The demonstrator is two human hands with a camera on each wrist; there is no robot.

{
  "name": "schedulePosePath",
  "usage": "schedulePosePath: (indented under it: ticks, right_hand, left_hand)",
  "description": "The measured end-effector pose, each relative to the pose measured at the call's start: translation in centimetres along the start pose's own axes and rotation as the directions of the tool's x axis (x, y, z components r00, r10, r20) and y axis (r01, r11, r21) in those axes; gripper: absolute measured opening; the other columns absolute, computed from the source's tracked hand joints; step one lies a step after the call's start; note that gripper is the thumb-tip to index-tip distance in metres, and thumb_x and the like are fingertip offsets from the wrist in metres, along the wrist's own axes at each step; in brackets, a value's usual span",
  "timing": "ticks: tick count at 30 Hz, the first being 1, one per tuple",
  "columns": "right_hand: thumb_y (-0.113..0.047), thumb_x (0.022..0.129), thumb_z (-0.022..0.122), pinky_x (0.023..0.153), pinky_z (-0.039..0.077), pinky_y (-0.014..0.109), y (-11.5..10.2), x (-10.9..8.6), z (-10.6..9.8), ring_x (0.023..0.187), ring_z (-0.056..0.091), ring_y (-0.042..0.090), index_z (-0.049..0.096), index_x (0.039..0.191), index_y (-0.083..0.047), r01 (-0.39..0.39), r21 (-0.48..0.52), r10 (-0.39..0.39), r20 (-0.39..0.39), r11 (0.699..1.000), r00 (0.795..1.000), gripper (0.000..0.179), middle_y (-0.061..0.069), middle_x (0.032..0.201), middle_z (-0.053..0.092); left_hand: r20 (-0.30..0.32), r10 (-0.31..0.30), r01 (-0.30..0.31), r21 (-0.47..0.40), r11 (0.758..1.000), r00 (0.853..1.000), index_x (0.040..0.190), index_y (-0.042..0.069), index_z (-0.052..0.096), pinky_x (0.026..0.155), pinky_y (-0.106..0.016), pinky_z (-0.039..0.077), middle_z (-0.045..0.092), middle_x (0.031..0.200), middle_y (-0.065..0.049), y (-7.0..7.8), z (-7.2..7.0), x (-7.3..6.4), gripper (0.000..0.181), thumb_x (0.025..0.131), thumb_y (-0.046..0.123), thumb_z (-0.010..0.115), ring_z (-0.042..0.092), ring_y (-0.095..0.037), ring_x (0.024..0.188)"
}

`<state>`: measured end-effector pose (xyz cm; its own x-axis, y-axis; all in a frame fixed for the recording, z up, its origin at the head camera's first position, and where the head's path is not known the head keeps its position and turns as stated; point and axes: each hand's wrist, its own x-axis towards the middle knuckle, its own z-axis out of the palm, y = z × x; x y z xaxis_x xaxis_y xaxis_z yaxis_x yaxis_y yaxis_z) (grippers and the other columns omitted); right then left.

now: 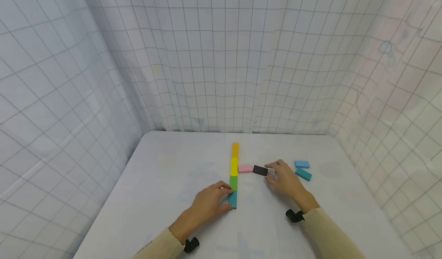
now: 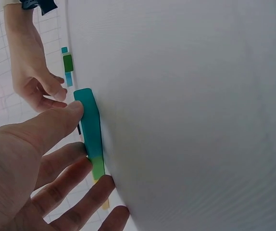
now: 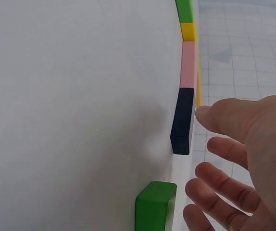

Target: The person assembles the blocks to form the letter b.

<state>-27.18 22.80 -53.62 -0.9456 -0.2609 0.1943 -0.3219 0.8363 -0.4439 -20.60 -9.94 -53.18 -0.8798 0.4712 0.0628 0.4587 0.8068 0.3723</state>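
Orange (image 1: 235, 150), yellow (image 1: 234, 167), green (image 1: 233, 182) and teal (image 1: 233, 200) blocks lie end to end in a line. My left hand (image 1: 208, 202) is at the near end, with thumb and fingertips along the left side of the teal block (image 2: 91, 127). A pink block (image 1: 245, 169) extends right from the yellow one. Beside its right end lies a black block (image 1: 260, 170), slightly askew. My right hand (image 1: 284, 180) is just right of the black block (image 3: 182, 122), fingers loosely bent and spread around nothing.
A light blue block (image 1: 302, 164) and another teal block (image 1: 303, 174) lie right of my right hand. In the right wrist view a green block (image 3: 152, 207) is near the fingers. White cloth with grid lines (image 1: 221, 59) walls the table's back and sides.
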Motion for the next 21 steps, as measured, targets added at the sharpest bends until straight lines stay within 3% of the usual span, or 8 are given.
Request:
schedulePosePath:
  ticks: [6,12,17,21]
  right_hand:
    - [-0.024,0.102,0.092,0.089,0.067,0.046,0.3,-1.1,-0.5,0.107,0.072,0.026,0.081,0.142,-0.01,-0.012,-0.029,0.011,-0.011,1.0,1.0,0.044,0.016,0.133,0.075]
    - [-0.025,0.1,0.094,0.085,0.066,0.046,1.4,-2.3,-0.6,0.102,0.071,0.028,0.082,0.137,-0.007,0.049,-0.013,-0.05,-0.082,0.999,0.995,0.043,0.019,0.127,0.075]
    - [-0.021,0.097,0.097,0.094,0.069,0.055,1.3,-3.2,-1.2,0.111,0.075,0.033,0.083,0.136,-0.006,0.012,-0.046,-0.016,-0.081,0.999,0.997,0.044,0.019,0.129,0.076]
    - [-0.023,0.097,0.098,0.096,0.069,0.054,1.8,-3.7,-1.3,0.114,0.075,0.033,0.083,0.136,-0.008,-0.004,-0.075,-0.002,-0.086,0.997,0.996,0.045,0.017,0.129,0.076]
  left_hand:
    - [0.019,-0.001,0.002,-0.019,1.0,1.0,0.141,0.017,0.085,0.101,-0.042,0.071,0.076,0.148,0.003,-0.2,0.2,0.1,0.051,0.098,0.04,0.098,0.079,-0.021,0.131]
    - [0.019,-0.002,0.002,-0.015,1.0,1.0,0.143,0.016,0.085,0.103,-0.043,0.071,0.076,0.149,0.003,-0.1,0.0,0.1,0.052,0.098,0.04,0.097,0.078,-0.022,0.133]
    - [0.013,-0.003,0.003,-0.016,1.0,1.0,0.143,0.017,0.085,0.103,-0.043,0.071,0.076,0.149,0.003,-0.1,-0.1,0.0,0.052,0.098,0.039,0.098,0.078,-0.022,0.134]
    - [0.005,-0.002,0.002,-0.015,1.0,1.0,0.143,0.017,0.085,0.101,-0.043,0.071,0.076,0.148,0.003,-0.2,-0.2,-0.1,0.052,0.097,0.039,0.098,0.079,-0.022,0.133]
